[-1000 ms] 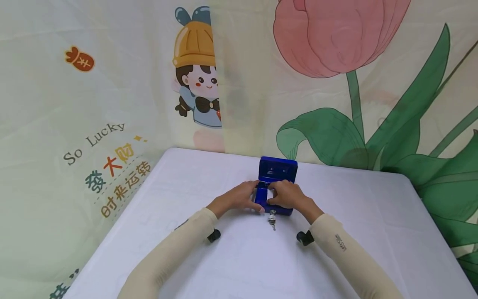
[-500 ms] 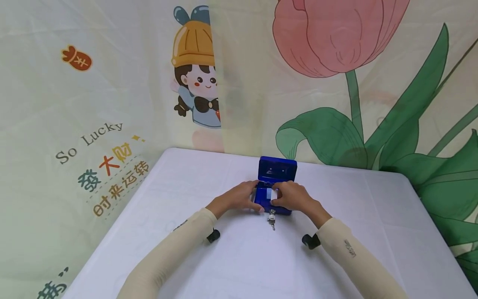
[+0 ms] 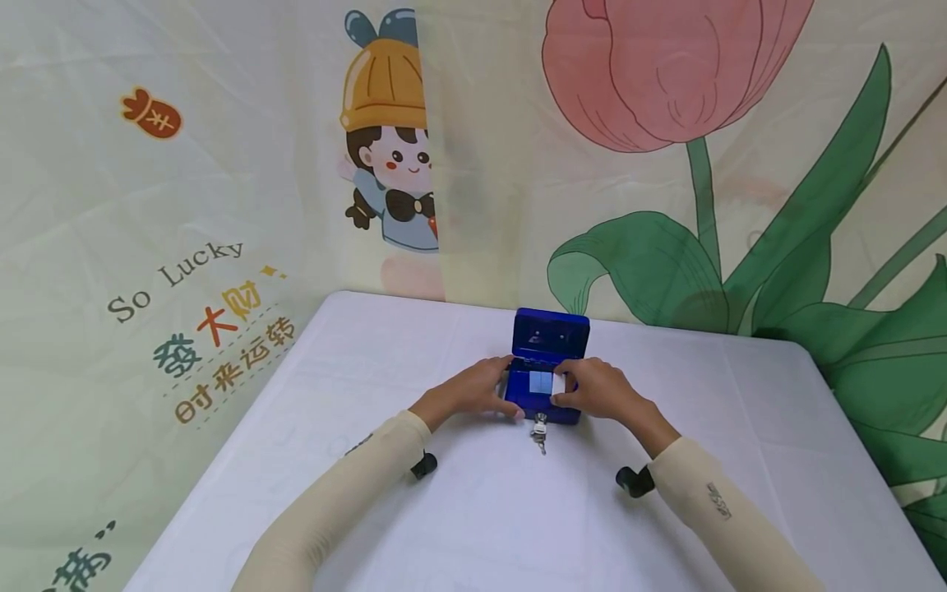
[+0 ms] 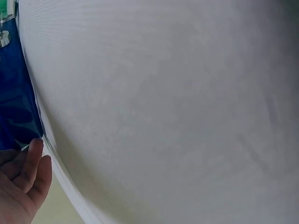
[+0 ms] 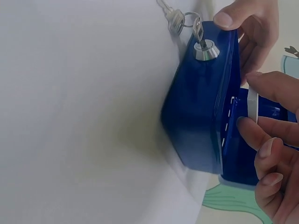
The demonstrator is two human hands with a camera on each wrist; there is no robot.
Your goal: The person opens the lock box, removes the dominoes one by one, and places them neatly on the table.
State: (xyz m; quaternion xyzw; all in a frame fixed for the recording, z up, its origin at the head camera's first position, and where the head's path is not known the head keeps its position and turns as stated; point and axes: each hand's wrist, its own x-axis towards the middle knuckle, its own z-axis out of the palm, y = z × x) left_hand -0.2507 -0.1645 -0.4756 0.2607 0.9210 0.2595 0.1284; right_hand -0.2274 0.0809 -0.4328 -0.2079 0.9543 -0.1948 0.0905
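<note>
A blue metal cash box (image 3: 521, 403) stands on the table with its lid (image 3: 551, 334) raised. My left hand (image 3: 477, 388) grips the box's left side, thumb at the front corner. Between thumb and fingertips, my right hand (image 3: 595, 388) pinches a thin white flat piece (image 5: 252, 105) at the box's opening. A pale blue square patch (image 3: 541, 382) shows beside that piece; whether it is a card or a reflection I cannot tell. In the front lock (image 5: 206, 50) sits a key (image 5: 198, 30), with another key (image 5: 175, 22) hanging from its ring. The left wrist view catches only a box corner and fingers.
A white cloth covers the table (image 3: 473, 510). Behind it hangs a printed curtain (image 3: 488, 164) near the table's back edge. Black wrist cameras (image 3: 635, 482) protrude beneath both forearms.
My right hand has slid right across the box with the white piece, and its forearm has swung right. The pale blue patch has come into view. My left hand stays put.
</note>
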